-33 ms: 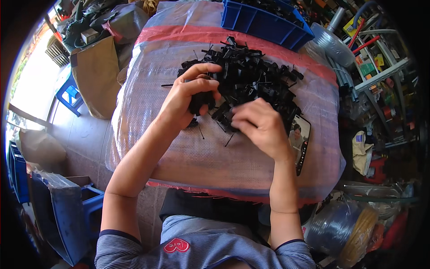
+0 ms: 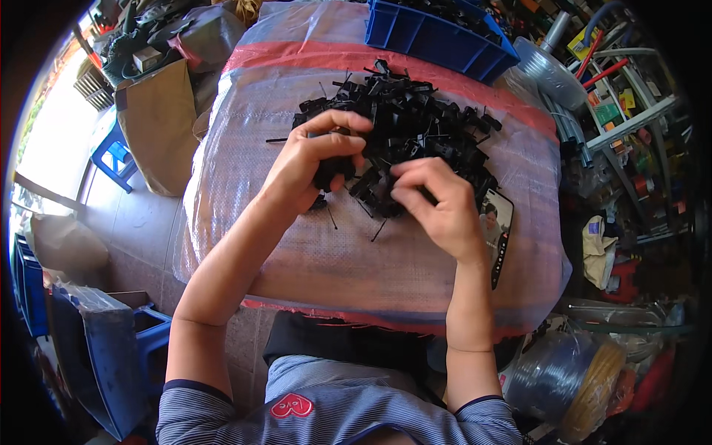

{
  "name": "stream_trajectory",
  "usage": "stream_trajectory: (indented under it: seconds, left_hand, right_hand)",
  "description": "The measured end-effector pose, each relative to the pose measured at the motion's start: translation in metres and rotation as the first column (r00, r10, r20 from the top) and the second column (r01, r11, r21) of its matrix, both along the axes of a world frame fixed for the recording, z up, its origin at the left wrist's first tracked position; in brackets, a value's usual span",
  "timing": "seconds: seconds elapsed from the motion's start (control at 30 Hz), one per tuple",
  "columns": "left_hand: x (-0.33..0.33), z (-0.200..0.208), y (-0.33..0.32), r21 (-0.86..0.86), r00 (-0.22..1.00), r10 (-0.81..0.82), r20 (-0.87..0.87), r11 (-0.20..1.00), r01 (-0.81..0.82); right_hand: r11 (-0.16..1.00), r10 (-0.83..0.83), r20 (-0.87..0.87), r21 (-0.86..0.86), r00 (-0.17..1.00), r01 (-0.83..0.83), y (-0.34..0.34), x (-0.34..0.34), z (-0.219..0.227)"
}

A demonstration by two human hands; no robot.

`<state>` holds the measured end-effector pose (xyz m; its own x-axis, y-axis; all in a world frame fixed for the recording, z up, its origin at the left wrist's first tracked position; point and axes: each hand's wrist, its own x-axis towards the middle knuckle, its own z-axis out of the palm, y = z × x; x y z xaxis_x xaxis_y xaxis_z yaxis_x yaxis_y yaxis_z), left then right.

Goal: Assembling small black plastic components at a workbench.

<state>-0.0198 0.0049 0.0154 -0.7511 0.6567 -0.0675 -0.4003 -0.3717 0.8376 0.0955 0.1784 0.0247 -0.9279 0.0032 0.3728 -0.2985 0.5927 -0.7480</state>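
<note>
working at the near edge of the black plastic clip pile point(image 2: 415, 122) on the wrapped bench point(image 2: 356, 259): left hand point(image 2: 308, 159) grip closed on 1 black clip point(image 2: 331, 172), right hand point(image 2: 437, 200) pinching another from the pile. phone point(image 2: 495, 222) beside right wrist.

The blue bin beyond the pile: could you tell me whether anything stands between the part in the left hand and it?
Yes: the heap of black plastic parts lies between the left hand, holding a black part, and the blue bin. Passing over the heap looks clear.

Bright daylight floods from the left — overexposed there; fisheye bends edges, rim vignetted black.
</note>
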Motion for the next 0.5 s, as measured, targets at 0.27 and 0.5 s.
stream_trajectory:
  seconds: [0.27,0.5]
  left_hand:
    - [-0.002,0.000,0.000,-0.029,0.999,0.005,-0.046,1.000,-0.006]
    - [0.010,0.009,0.003,-0.354,0.929,-0.095,-0.357,0.934,-0.040]
  right_hand:
    - [0.815,0.125,0.095,0.558,0.988,-0.157,-0.013,0.003,-0.018]
    - [0.968,-0.194,-0.079,-0.175,0.978,0.178,-0.001,0.002,-0.003]
